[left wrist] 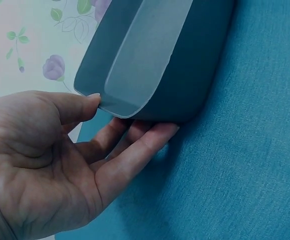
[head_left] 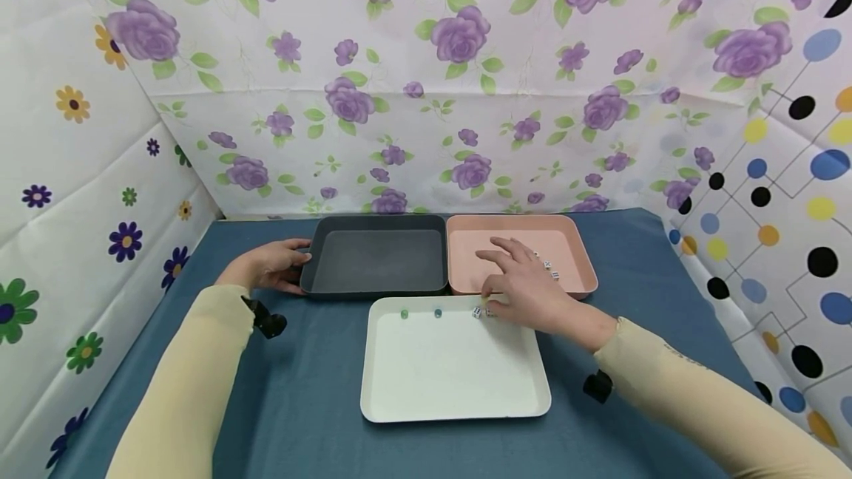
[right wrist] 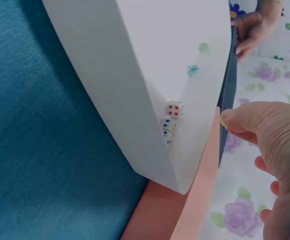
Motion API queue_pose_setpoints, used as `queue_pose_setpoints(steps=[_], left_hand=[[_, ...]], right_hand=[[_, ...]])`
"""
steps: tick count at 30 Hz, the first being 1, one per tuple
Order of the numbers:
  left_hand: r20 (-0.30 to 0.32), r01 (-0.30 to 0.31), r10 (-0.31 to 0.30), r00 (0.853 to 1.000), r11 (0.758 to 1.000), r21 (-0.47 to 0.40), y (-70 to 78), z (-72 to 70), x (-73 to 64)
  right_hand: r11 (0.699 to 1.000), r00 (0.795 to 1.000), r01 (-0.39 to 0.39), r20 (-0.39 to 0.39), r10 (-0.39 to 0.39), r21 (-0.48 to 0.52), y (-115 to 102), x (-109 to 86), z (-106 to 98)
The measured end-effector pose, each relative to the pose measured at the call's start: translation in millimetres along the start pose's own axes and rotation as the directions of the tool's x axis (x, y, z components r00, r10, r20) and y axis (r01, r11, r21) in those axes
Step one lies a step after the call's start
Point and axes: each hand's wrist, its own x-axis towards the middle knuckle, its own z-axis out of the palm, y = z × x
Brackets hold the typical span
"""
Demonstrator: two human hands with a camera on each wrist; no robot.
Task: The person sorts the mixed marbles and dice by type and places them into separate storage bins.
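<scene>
My left hand [head_left: 276, 265] holds the left end of the dark grey tray [head_left: 379, 290]. In the left wrist view its thumb [left wrist: 87, 106] lies at the rim and the fingers [left wrist: 135, 150] are against the outer wall. Over the far right of the white tray [head_left: 459, 405], my right hand [head_left: 526, 290] pinches a small yellowish thing [right wrist: 223, 118], mostly covered by thumb and finger; it looks like a marble. Below in the white tray are a few dice [right wrist: 175, 108], a blue marble [head_left: 438, 313] and a green marble [head_left: 404, 314].
Behind the white tray, right of the grey one, stands a pink tray [head_left: 466, 261] with several dice [head_left: 547, 265] at its right side. All three trays sit on a blue cloth [head_left: 299, 405]. Patterned sheets [head_left: 413, 139] enclose the back and sides.
</scene>
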Motion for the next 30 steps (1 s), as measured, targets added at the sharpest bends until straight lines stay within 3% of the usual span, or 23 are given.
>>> queue_pose_setpoints(steps=[30], left_hand=[[0.006, 0.003, -0.003, 1.0, 1.0, -0.014, 0.8, 0.3, -2.7]], right_hand=[[1.0, 0.998, -0.003, -0.069, 0.003, -0.012, 11.5, 21.9, -22.4]])
